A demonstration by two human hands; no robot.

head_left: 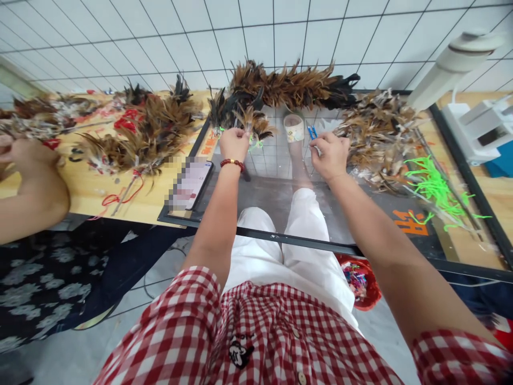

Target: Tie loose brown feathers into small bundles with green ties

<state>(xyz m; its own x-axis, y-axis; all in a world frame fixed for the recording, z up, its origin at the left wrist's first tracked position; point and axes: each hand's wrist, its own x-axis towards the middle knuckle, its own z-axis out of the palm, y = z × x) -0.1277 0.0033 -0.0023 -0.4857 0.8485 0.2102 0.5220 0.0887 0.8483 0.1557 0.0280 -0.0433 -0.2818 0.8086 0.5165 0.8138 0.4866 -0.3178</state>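
Note:
My left hand (234, 143), with a beaded bracelet at the wrist, is closed in a pinch over the glass-topped board (264, 187). What its fingertips hold is hidden. Right beside them is a small tuft of brown feathers (253, 124) with bright green string at its base. My right hand (332, 154) is curled, and its fingertips meet the lower end of a small blue two-pronged tool (312, 132) that resembles thread snips. Between the hands, farther back, stands a roll of tape (294, 128).
Brown feather garlands lie at the back (284, 85), right (379, 133) and left (140, 125). Bright green strings (435, 184) and thin rods sit on the right. A phone (192, 186) rests front left. Another person's arm (32, 187) reaches in at left. A red basket (371, 291) stands below.

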